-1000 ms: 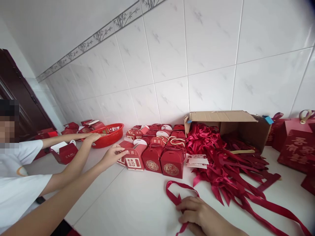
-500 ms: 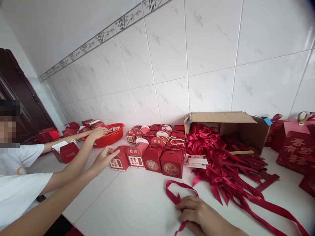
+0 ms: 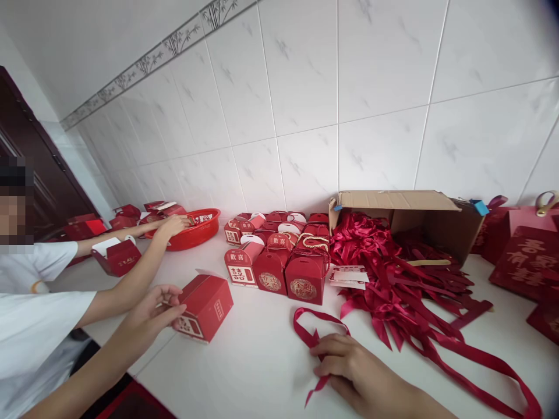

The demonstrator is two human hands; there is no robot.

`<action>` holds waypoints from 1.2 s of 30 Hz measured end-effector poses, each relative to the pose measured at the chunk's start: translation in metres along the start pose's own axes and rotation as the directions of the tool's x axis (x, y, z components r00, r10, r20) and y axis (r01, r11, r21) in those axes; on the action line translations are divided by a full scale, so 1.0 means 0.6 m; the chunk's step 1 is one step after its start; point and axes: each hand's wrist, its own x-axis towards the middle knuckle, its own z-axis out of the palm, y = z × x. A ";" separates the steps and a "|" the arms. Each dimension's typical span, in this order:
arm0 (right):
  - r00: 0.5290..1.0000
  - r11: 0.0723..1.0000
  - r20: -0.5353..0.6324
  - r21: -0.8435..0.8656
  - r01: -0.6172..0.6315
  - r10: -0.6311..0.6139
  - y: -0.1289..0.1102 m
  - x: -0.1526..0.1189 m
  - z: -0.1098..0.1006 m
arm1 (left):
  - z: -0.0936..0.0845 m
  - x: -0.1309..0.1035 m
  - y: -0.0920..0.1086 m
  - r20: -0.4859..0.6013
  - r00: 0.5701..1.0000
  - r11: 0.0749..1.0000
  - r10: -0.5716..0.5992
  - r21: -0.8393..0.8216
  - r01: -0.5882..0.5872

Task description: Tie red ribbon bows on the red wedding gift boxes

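Note:
My left hand (image 3: pixel 159 311) grips the near left edge of a small red gift box (image 3: pixel 216 305), its thumb and fingers closed on it. White double-happiness print shows on the box's side, partly behind my fingers. A thin loop of dark red ribbon (image 3: pixel 321 311) is pinched in my right hand (image 3: pixel 353 369), close above the white table, with a short tail hanging below the fingers. Between and behind my hands stand rows of red gift boxes (image 3: pixel 269 273) with arched tops, some with gold cord handles.
An open cardboard box (image 3: pixel 397 201) spills a heap of red ribbons (image 3: pixel 367 244). Printed cards (image 3: pixel 349 276) lie beside it. Red bags (image 3: pixel 526 262) stand at right. At left, a co-worker's hand (image 3: pixel 174 224) reaches into a red basin (image 3: pixel 198 235), near an open red box (image 3: pixel 116 256).
My left hand has drawn the gift box out of the row's left end, toward me, and turned it. My right hand stays nearly still with the ribbon.

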 end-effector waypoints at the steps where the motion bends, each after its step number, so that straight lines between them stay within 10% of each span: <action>1: 1.000 1.000 -0.002 -0.010 0.011 -0.011 0.000 -0.001 0.002 | 0.003 -0.014 0.001 0.041 0.999 0.999 0.007 -0.053 -0.004; 6: 0.965 0.994 -0.248 -0.092 0.059 -0.080 -0.007 -0.003 0.001 | 0.039 -0.083 0.041 0.201 0.977 0.982 0.065 -0.185 -0.027; 10: 0.743 0.994 -0.661 0.030 -0.108 0.101 -0.032 0.007 -0.058 | 0.091 -0.121 0.090 0.173 0.973 0.966 0.152 -0.234 -0.110; 14: 0.633 0.902 -0.666 0.412 -0.129 0.394 -0.078 0.016 -0.160 | 0.150 -0.132 0.128 0.216 0.933 0.940 0.287 -0.251 -0.231; 19: 0.735 0.860 -0.465 0.386 -0.334 0.494 -0.146 -0.009 -0.236 | 0.204 -0.123 0.175 0.198 0.868 0.887 0.456 -0.176 -0.426; 24: 0.846 0.874 -0.222 0.166 -0.457 0.484 -0.169 -0.030 -0.230 | 0.230 -0.107 0.188 0.151 0.875 0.886 0.460 -0.138 -0.442; 28: 0.836 0.848 -0.143 0.063 -0.526 0.530 -0.153 -0.020 -0.215 | 0.254 -0.109 0.174 0.110 0.957 0.956 0.268 -0.151 -0.251; 36: 0.813 0.814 -0.059 0.075 -0.576 0.580 -0.114 -0.003 -0.208 | 0.287 -0.133 0.166 0.090 0.974 0.970 0.205 -0.149 -0.191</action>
